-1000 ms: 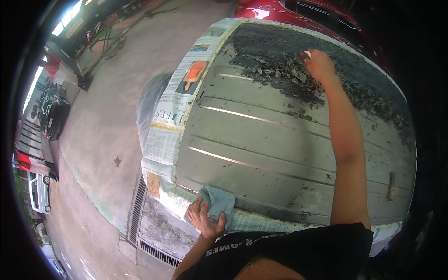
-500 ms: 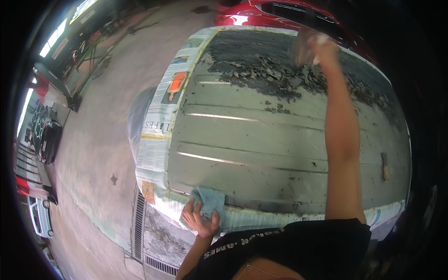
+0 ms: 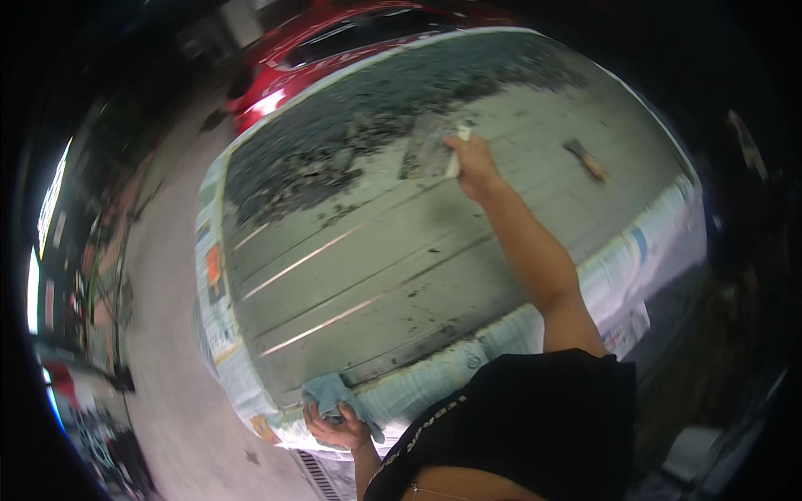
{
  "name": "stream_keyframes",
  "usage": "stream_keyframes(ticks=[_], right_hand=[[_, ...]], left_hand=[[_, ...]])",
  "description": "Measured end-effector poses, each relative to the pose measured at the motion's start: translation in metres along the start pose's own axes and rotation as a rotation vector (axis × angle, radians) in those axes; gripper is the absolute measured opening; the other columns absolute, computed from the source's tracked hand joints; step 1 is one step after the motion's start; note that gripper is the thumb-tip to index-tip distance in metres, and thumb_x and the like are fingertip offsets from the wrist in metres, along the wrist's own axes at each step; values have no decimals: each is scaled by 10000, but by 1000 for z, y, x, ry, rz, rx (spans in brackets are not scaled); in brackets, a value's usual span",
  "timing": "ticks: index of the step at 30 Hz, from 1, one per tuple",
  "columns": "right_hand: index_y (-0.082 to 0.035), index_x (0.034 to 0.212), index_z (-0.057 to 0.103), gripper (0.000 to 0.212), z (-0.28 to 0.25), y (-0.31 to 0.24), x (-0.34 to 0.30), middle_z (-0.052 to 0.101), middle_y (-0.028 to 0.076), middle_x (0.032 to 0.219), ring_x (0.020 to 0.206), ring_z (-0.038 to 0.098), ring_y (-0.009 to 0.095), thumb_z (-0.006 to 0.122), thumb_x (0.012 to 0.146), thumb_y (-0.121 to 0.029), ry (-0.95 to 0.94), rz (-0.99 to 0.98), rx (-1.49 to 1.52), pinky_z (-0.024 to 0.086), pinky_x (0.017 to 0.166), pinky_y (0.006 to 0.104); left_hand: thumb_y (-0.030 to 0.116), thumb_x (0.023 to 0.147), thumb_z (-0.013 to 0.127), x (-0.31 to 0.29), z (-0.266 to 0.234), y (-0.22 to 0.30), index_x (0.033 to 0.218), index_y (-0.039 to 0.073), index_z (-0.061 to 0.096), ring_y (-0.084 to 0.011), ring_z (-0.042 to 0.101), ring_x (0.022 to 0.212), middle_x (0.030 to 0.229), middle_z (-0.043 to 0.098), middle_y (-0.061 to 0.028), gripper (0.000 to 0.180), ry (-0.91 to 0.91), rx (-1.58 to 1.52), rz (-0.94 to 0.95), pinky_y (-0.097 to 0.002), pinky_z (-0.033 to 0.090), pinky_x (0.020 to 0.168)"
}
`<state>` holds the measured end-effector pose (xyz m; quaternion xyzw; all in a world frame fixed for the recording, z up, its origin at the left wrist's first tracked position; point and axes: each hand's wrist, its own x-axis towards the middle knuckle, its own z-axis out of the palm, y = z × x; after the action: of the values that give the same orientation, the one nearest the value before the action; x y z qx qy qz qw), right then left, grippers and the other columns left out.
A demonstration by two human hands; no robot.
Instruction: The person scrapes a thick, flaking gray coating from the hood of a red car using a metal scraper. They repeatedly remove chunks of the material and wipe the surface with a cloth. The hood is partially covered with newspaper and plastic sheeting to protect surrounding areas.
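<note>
Below me is a vehicle roof [image 3: 376, 267], grey-green with long ridges and edged with taped newspaper. Dark, wrinkled, peeling coating [image 3: 309, 163] covers its far part, with loose flakes along the near border. My right hand [image 3: 478, 167] is closed around the pale handle of a wide scraper [image 3: 426, 152]; its smeared blade lies over the roof at the edge of the peeling coating. At the near left edge, my left hand [image 3: 338, 429] grips a blue cloth [image 3: 328, 390] against the newspaper masking [image 3: 468, 367]. Motion blurs the coating and the blade slightly.
A second tool with a wooden handle [image 3: 591, 164] lies on the right of the roof. Beyond the far edge stands a red car [image 3: 334, 46]. Concrete floor [image 3: 163, 301] runs along the left, with a drain grate [image 3: 317, 476] near the lower edge.
My right hand has drawn the scraper nearer from the far edge of the roof. The view has turned, tilting the roof in the picture. My left hand stays at the cloth.
</note>
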<state>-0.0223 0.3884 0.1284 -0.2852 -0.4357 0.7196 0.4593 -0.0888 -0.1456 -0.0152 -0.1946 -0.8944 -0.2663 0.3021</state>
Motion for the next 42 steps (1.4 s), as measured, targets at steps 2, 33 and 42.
stream_keyframes(ticks=[2, 33, 42], right_hand=[[4, 1160, 582, 225, -28, -13, -29, 626, 58, 1007, 913, 599, 137, 608, 963, -101, -2, 28, 151, 495, 789, 316], [-24, 1143, 595, 249, -118, -2, -74, 624, 148, 993, 903, 639, 289, 640, 907, -90, 114, -465, -312, 497, 787, 406], [1, 1186, 550, 389, -115, -34, -82, 585, 153, 1000, 924, 590, 323, 639, 834, -139, 130, -529, -721, 465, 793, 457]], left_hand=[[578, 944, 571, -4, 7, -10, 1230, 40, 634, -408, 569, 1176, 1279, 599, -209, 612, 3, 16, 29, -545, 435, 971], [31, 885, 529, 39, 129, 698, 1327, 152, 606, -342, 682, 954, 1063, 677, -148, 465, -942, -394, 1547, -446, 551, 779], [27, 878, 490, 5, 170, 710, 1305, 92, 609, -391, 680, 997, 1061, 688, -238, 447, -1136, -366, 1410, -472, 549, 843]])
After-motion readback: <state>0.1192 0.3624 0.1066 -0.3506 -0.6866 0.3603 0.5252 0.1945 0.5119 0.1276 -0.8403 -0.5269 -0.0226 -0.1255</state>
